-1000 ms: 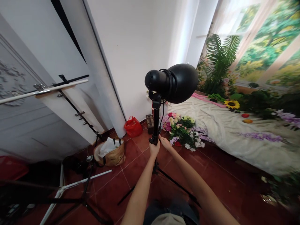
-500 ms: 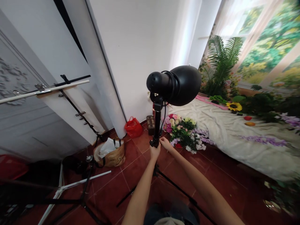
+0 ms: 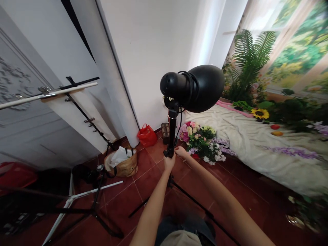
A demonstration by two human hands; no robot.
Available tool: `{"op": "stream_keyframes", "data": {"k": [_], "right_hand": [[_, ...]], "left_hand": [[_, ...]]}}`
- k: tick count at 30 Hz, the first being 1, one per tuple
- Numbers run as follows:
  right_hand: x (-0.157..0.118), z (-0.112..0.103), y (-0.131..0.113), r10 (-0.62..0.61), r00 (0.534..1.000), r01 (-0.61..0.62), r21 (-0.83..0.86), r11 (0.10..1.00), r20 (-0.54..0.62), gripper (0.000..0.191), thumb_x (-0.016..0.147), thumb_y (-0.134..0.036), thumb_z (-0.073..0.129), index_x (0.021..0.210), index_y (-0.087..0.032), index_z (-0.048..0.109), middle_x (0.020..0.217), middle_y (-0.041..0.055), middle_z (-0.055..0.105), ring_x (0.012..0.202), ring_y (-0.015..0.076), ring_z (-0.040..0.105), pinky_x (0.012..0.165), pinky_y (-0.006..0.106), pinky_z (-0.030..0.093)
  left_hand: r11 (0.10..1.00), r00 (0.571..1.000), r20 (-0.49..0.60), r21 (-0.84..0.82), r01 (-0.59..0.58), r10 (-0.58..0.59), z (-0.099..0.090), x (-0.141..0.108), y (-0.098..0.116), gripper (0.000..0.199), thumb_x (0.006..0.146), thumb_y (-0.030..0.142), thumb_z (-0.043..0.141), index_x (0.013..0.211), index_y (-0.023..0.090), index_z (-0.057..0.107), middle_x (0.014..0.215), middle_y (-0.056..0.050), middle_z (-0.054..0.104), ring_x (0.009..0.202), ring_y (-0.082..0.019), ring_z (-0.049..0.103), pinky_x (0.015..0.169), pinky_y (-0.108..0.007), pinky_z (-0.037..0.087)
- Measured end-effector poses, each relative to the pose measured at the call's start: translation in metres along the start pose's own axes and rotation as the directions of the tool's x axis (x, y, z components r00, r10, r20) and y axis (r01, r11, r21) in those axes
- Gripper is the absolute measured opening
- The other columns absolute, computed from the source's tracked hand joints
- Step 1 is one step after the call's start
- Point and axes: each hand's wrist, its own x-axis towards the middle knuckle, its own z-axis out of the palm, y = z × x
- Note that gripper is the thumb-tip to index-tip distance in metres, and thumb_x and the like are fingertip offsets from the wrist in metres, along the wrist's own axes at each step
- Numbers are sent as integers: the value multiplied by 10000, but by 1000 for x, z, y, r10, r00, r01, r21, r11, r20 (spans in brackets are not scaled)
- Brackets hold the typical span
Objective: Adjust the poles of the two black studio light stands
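A black studio lamp (image 3: pixel 205 89) with a dome-shaped reflector and a coiled cable round its neck sits atop a black light stand (image 3: pixel 172 131). My left hand (image 3: pixel 169 161) is wrapped round the stand's pole, just under a black clamp collar (image 3: pixel 168 153). On the pole's right side, close to that collar, my right hand (image 3: pixel 181 152) has its fingers pinched together; what is between them is too small to make out. The lamp's cable (image 3: pixel 180 123) hangs down beside the pole towards the right hand.
Artificial flowers (image 3: pixel 202 138) lie behind the stand, beside a cream-draped platform (image 3: pixel 246 143). A red bag (image 3: pixel 147 135), small chest (image 3: pixel 165 132) and woven bag (image 3: pixel 125 164) are on the tiled floor. Another stand's legs (image 3: pixel 93 208) spread at left; the lamp stand's leg (image 3: pixel 194 201) runs lower right.
The view has shifted slightly, so the background sits a little differently in it. Both hands keep their places at the stand's collar, with little visible movement.
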Motion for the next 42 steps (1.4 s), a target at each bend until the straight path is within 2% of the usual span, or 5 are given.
{"op": "stream_keyframes", "data": {"k": [8,15,25,30,42], "right_hand": [[-32,9,22,-351,921,358,15,933,-170,464,829,-561,303,734,-193,567,678,0,575,648,153,519,633,236,397],[-22,11,25,-390,916,381,-93,920,-100,522,880,-500,249,822,-167,647,747,40,643,710,188,571,653,238,389],[-19,4,8,-220,969,243,-563,790,109,354,901,-305,345,1197,-186,499,970,132,627,903,208,578,753,278,389],[-4,-13,-6,-27,982,134,-592,795,186,429,871,-495,347,962,-189,635,823,109,656,824,218,618,718,298,427],[-67,2,42,118,945,-96,-86,992,303,836,815,-675,11,672,-140,638,666,120,659,547,161,609,628,283,475]], "left_hand": [[998,998,21,-16,-66,67,2,2,-7,330,701,370,599,945,148,588,939,-122,660,885,-210,632,829,-345,473],[997,998,7,13,-70,70,2,1,-6,323,709,342,596,962,144,572,944,-131,653,894,-214,621,832,-347,467],[997,997,72,56,-44,40,-6,-3,3,320,711,357,599,910,106,611,903,-134,669,869,-212,626,796,-329,476],[995,997,61,83,-59,54,-6,-2,8,316,713,359,590,889,99,617,864,-125,674,802,-200,639,733,-304,492],[975,995,63,201,-89,78,-2,-14,18,370,757,452,531,782,100,643,748,-127,672,700,-219,645,623,-292,492]]}}
